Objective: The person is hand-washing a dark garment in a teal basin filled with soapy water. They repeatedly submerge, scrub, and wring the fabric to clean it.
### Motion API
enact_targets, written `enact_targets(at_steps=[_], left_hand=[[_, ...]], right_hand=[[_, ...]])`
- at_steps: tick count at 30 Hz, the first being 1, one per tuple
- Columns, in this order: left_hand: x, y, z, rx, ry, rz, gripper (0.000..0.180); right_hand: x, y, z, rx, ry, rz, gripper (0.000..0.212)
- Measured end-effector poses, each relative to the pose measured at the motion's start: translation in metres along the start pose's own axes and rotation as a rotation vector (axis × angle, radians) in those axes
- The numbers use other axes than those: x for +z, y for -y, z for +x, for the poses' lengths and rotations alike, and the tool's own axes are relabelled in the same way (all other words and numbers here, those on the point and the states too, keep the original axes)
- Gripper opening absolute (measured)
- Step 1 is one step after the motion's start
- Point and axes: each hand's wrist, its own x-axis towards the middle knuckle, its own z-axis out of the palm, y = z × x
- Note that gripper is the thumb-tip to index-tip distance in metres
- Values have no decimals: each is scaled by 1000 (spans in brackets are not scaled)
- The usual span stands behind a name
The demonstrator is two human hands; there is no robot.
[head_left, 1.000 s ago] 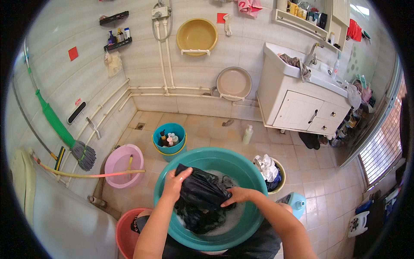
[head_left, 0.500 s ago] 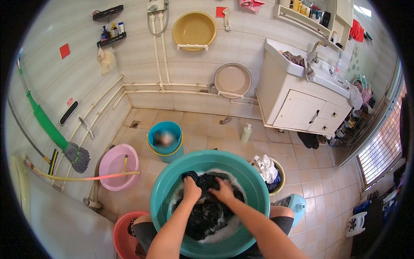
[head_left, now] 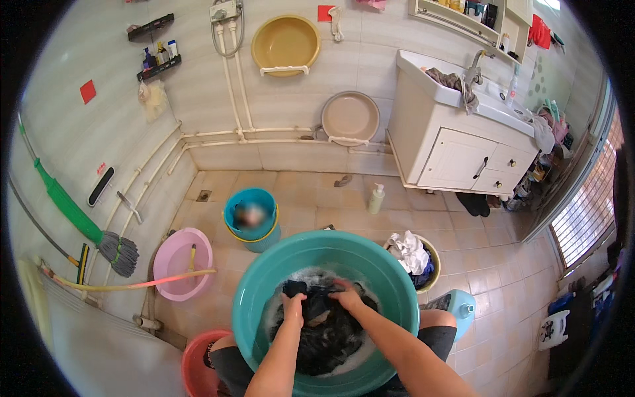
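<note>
A large teal basin (head_left: 258, 278) stands between my knees with foamy water (head_left: 354, 357) in it. Dark, soaked clothing (head_left: 324, 351) lies bunched in the water; I cannot tell what kind of garment it is. On the left, my left hand (head_left: 294, 308) is closed around a fold of the black cloth. A short way to its right, my right hand (head_left: 346, 295) pinches the same cloth near its upper edge, its fingertips partly hidden. Cloth stretches between the two hands.
Beyond the basin is a blue bucket (head_left: 261, 243). A pink basin (head_left: 202, 248) with a hose (head_left: 159, 274) across it stands left, a red basin (head_left: 192, 357) nearer. To the right are a laundry basket (head_left: 433, 271), a light blue jug (head_left: 461, 311) and a pump bottle (head_left: 376, 198).
The whole view has shifted slightly. My right hand's fingers, spread on the cloth before, are now closed on its upper edge. My left hand still grips the cloth, turned a little.
</note>
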Motion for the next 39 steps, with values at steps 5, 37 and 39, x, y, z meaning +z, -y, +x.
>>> enact_targets(at_steps=[5,37,39], left_hand=[[6,11,15,-34,229,-252,78],[14,11,17,128,-54,123,53],[7,17,42,57,109,-171,42]], right_hand=[[24,17,-17,-67,-57,64,57],[9,2,-10,132,-181,-40,61],[32,37,-37,-161,-108,-166,40]])
